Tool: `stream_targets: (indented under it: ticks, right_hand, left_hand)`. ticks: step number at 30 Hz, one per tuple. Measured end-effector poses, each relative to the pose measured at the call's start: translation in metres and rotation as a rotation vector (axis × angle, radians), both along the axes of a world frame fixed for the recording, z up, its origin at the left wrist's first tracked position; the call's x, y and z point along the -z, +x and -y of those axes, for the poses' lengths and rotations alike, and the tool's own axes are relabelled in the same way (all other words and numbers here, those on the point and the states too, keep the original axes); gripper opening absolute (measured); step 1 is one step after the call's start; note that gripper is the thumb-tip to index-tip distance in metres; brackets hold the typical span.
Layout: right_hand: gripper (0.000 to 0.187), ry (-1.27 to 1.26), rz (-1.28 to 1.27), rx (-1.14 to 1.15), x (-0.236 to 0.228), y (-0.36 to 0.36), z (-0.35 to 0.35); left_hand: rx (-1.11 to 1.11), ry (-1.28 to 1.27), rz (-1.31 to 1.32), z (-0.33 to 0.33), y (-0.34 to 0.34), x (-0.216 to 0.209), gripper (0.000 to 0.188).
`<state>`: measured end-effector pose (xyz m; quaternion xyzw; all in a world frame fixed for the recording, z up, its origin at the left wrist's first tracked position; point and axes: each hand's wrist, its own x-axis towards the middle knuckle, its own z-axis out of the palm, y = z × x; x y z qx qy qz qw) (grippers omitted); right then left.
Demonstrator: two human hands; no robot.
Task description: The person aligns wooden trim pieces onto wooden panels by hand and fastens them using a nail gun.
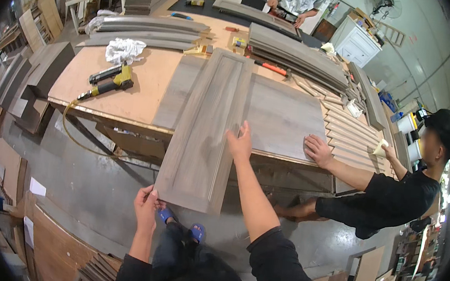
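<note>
A long grey wood-grain cabinet door (198, 132) with a framed, recessed middle lies across the worktable's near edge, its near end sticking out over the floor. My left hand (147, 204) pinches its near left corner, thumb on top. Farther up, my right hand (240, 143) grips the door's right edge, with part of the fingers hidden. Beneath the door a flat grey panel (281, 116) rests on the table. To the left lies a yellow-and-black air nail gun (109, 81) with a hose attached. A crumpled white cloth (124, 51) sits behind it.
At right, a co-worker (411, 174) rests one hand on the grey panel and holds a pale pad over slim wooden strips (353, 131). Another person (297, 4) stands across the table (149, 87). Stacked grey doors (298, 55) and an orange-handled hammer (275, 69) lie beyond.
</note>
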<state>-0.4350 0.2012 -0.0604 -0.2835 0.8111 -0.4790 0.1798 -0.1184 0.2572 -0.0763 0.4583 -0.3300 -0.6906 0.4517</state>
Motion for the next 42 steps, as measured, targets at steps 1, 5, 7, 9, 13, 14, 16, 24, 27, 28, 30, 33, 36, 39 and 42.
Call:
stream_targets:
  ticks: [1, 5, 7, 9, 13, 14, 16, 24, 27, 28, 30, 33, 36, 39, 42]
  right_hand:
    - [0.084, 0.016, 0.004, -0.002, -0.001, -0.005, 0.001]
    - [0.082, -0.031, 0.057, -0.054, -0.002, -0.013, -0.013]
    - [0.080, -0.070, 0.108, -0.098, -0.010, 0.004, -0.026]
    - [0.073, 0.034, -0.399, -0.277, -0.022, 0.044, -0.053]
    - [0.066, -0.041, -0.344, -0.769, -0.037, 0.137, -0.093]
    - [0.066, -0.029, -0.345, -0.790, -0.039, 0.152, -0.091]
    - [0.066, -0.052, -0.462, -0.787, -0.039, 0.174, -0.092]
    - [0.056, -0.102, -0.460, -0.735, -0.024, 0.178, -0.085]
    - [0.052, -0.118, -0.501, -0.746, -0.025, 0.178, -0.083]
    - [0.051, -0.131, -0.520, -0.744, -0.025, 0.178, -0.083]
    - [0.050, -0.132, -0.515, -0.742, -0.027, 0.179, -0.082]
    - [0.049, -0.137, -0.512, -0.738, -0.027, 0.178, -0.081]
    - [0.049, -0.135, -0.519, -0.742, -0.027, 0.177, -0.081]
    - [0.049, -0.121, -0.501, -0.739, -0.025, 0.178, -0.083]
    - [0.050, -0.106, -0.500, -0.723, -0.025, 0.178, -0.085]
  left_hand:
    - [-0.006, -0.008, -0.026, 0.000, -0.001, 0.001, 0.019]
    - [0.027, -0.012, 0.009, 0.001, -0.003, -0.008, 0.024]
    - [0.026, 0.023, 0.028, -0.001, 0.001, -0.010, 0.029]
    - [0.049, 0.030, 0.019, -0.004, 0.009, -0.012, 0.034]
    - [0.039, -0.083, 0.042, -0.011, 0.013, -0.007, 0.036]
    - [0.035, -0.090, 0.051, -0.011, 0.015, -0.004, 0.033]
    - [0.033, -0.128, 0.037, -0.011, 0.017, 0.003, 0.031]
    - [-0.018, -0.244, 0.093, -0.012, 0.012, 0.004, 0.027]
    - [-0.010, -0.187, 0.017, -0.011, 0.015, 0.011, 0.026]
    - [-0.014, -0.185, 0.012, -0.011, 0.015, 0.012, 0.026]
    - [-0.018, -0.142, -0.040, -0.010, 0.015, 0.013, 0.026]
    - [-0.005, -0.127, -0.032, -0.009, 0.015, 0.015, 0.025]
    - [-0.026, -0.120, -0.064, -0.010, 0.014, 0.013, 0.025]
    - [-0.062, -0.129, -0.080, -0.011, 0.011, 0.004, 0.025]
    - [-0.070, -0.027, -0.044, -0.011, 0.008, 0.000, 0.029]
